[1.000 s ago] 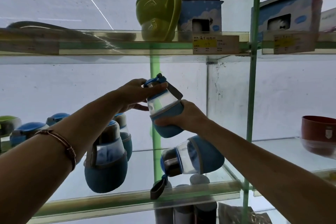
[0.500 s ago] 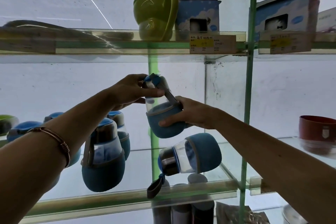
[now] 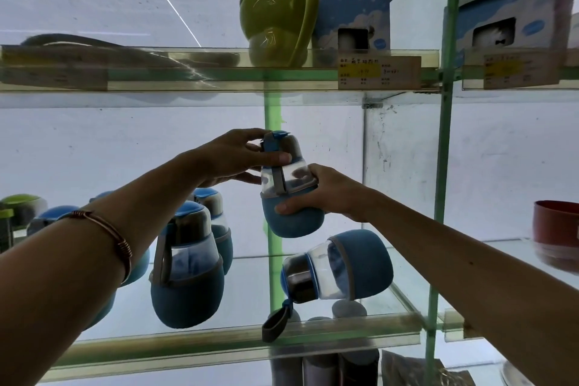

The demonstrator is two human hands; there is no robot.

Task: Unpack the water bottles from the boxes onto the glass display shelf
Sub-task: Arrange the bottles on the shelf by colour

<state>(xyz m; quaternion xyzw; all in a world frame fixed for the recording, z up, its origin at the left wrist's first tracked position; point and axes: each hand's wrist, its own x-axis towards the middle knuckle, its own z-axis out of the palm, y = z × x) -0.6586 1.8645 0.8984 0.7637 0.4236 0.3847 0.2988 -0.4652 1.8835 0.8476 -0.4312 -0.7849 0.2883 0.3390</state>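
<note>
Head view, looking up into a glass cabinet: the left hand (image 3: pixel 233 155) grasps the top of a blue water bottle (image 3: pixel 289 188), with its thumb laid across the clear neck just below the blue cap (image 3: pixel 278 137) and its fingers curled over the cap from behind. The right hand (image 3: pixel 316 194) grips the same bottle lower down, thumb pressed on the blue sleeve and fingers wrapped around the far side at the band where sleeve meets clear body. Held between both hands, the bottle is upright with a slight tilt, in the air above the glass shelf (image 3: pixel 238 340) and touching nothing else. Its grey strap (image 3: pixel 279 180) hangs down the front from cap to sleeve. A copper bracelet (image 3: pixel 108 236) sits on the left wrist.

Directly below the held bottle, a second bottle (image 3: pixel 343 266) lies on its side on the shelf, metal collar and cap pointing left, its strap loop (image 3: pixel 277 324) dangling over the front edge. To the left, a third bottle (image 3: pixel 187 269) stands upright on the shelf, with a fourth bottle (image 3: pixel 216 222) just behind it. More blue-capped bottles (image 3: pixel 54 218) stand farther left, partly hidden by the left forearm.

On the upper shelf (image 3: pixel 219 72) sit a green frog mug (image 3: pixel 277 17) and, touching its handle, a blue box (image 3: pixel 354 16); a price label (image 3: pixel 377 72) is fixed to the edge below them. Another blue box (image 3: pixel 513 19) stands to the right of the green post (image 3: pixel 445 122). At the far right edge is a red bowl (image 3: pixel 556 232).
</note>
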